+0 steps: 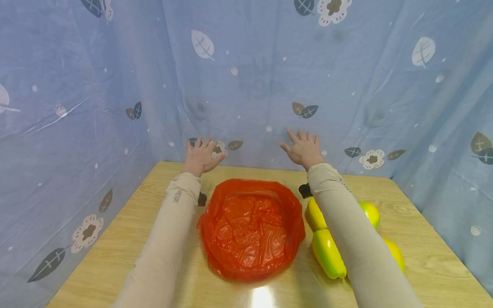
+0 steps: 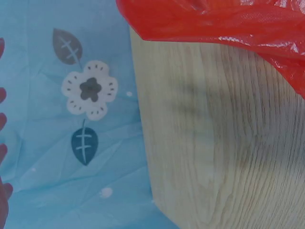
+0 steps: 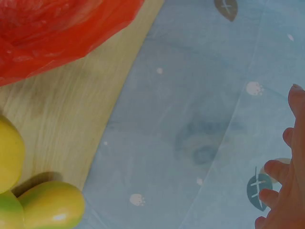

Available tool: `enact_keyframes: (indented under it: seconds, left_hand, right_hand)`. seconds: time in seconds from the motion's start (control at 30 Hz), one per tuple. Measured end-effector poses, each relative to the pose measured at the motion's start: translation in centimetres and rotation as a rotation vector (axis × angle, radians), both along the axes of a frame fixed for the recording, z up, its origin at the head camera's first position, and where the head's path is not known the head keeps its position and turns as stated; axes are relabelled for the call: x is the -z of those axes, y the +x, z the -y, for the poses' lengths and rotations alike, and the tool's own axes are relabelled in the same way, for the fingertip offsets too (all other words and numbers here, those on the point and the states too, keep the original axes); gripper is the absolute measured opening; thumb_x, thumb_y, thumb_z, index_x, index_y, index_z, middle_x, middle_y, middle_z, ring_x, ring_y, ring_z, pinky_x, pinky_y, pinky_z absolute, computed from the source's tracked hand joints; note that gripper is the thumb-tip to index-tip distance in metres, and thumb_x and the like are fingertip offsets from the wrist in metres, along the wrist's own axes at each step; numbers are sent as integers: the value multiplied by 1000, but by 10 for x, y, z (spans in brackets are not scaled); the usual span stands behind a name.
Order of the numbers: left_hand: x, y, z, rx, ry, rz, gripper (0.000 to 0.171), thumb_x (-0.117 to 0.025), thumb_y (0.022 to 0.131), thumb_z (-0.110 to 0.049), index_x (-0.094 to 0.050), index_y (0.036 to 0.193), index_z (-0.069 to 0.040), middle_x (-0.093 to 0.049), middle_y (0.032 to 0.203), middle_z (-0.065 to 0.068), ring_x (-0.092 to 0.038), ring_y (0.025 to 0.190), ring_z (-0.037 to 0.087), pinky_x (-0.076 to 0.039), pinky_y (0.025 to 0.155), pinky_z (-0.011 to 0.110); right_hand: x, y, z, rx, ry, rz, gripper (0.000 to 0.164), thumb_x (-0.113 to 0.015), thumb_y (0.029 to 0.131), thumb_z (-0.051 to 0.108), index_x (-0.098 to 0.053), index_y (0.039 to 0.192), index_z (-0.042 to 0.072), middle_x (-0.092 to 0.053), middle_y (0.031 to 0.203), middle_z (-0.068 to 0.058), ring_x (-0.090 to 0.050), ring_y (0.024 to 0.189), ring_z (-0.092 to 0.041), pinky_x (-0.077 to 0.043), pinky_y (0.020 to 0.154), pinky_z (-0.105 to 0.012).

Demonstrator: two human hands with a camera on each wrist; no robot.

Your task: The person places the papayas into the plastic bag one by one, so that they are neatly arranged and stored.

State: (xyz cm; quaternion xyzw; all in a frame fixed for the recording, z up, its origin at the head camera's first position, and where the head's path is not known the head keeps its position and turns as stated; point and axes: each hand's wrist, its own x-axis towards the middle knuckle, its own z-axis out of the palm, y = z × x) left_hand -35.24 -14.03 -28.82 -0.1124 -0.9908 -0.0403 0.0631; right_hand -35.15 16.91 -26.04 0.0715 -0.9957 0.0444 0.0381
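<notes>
Both arms reach forward over the table. My left hand (image 1: 200, 158) is held out with spread fingers beyond the far left of a round container lined with a red plastic bag (image 1: 252, 231). My right hand (image 1: 303, 149) is likewise spread, past the container's far right side, and holds nothing. Several yellow-green mangoes (image 1: 327, 252) lie on the table to the right, partly hidden under the right forearm. In the right wrist view, mangoes (image 3: 52, 205) sit at the lower left and the right fingers (image 3: 279, 171) show at the right edge.
The light wooden table (image 1: 115, 239) is bounded at the back and both sides by a blue curtain (image 1: 246, 85) with leaf and flower prints. Dark wrist-camera pieces (image 1: 305, 191) sit below the wrists.
</notes>
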Motion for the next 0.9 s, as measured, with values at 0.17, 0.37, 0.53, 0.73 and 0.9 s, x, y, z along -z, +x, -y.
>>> enact_keyframes:
  seconds: [0.17,0.37,0.53,0.73,0.9]
  left_hand:
    - [3,0,3,1,3,0,71,-29,97,-57,-26,151,-11,-17,156,15,-9,140,39,-1,107,63]
    - [2,-2,7,34,73,12,69,-34,98,-54,-27,151,-11,-18,155,17,-11,140,39,-4,107,63]
    - [-1,-3,11,108,212,-29,57,-42,100,-40,-35,148,-9,-27,150,21,-23,136,40,-19,106,59]
    - [-4,4,15,197,405,-6,51,-45,100,-35,-42,144,-9,-29,150,20,-24,136,38,-21,107,55]
    - [-2,12,18,254,538,7,47,-48,100,-32,-48,140,-8,-35,147,17,-27,136,35,-23,107,53]
  right_hand:
    - [1,-1,-3,-5,-33,-2,63,-28,102,46,-14,154,13,-14,153,-23,-9,137,-47,-1,108,-59]
    - [-2,-3,-13,-45,-286,-92,63,-32,102,43,-15,153,9,-20,151,-25,-18,136,-45,-13,108,-58]
    - [-6,0,-22,-121,-614,-145,65,-36,101,43,-15,153,9,-30,146,-27,-33,129,-43,-28,102,-57]
    - [-9,10,-36,-141,-856,-126,66,-36,99,48,-18,152,13,-39,138,-26,-49,110,-40,-44,90,-52]
    - [-12,21,-49,-135,-996,-72,69,-34,98,51,-17,152,13,-42,134,-24,-53,105,-32,-52,81,-36]
